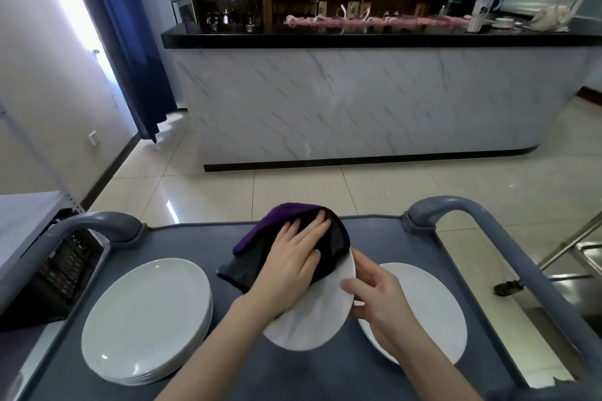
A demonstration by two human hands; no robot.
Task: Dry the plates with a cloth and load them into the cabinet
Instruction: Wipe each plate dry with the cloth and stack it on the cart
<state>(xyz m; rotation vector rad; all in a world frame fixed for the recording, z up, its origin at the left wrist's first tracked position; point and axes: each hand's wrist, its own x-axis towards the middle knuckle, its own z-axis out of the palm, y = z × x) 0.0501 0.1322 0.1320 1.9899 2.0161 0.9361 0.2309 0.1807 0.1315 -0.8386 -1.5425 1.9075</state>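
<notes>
A white plate (316, 319) is held tilted above the grey cart top (202, 238). My right hand (374, 296) grips its right rim, fingers curled round the edge. My left hand (293, 254) lies flat, fingers straight, pressing a black and purple cloth (260, 231) onto the plate's upper face. A stack of several white plates (146, 316) sits on the cart at the left. One white plate (423, 306) lies flat at the right, partly hidden behind my right hand.
The cart has curved grey handles at the far left (97, 221) and far right (456, 205). A black crate (65, 270) stands at the cart's left. A marble-fronted counter (358, 101) with a black top crosses the room ahead, across a tiled floor.
</notes>
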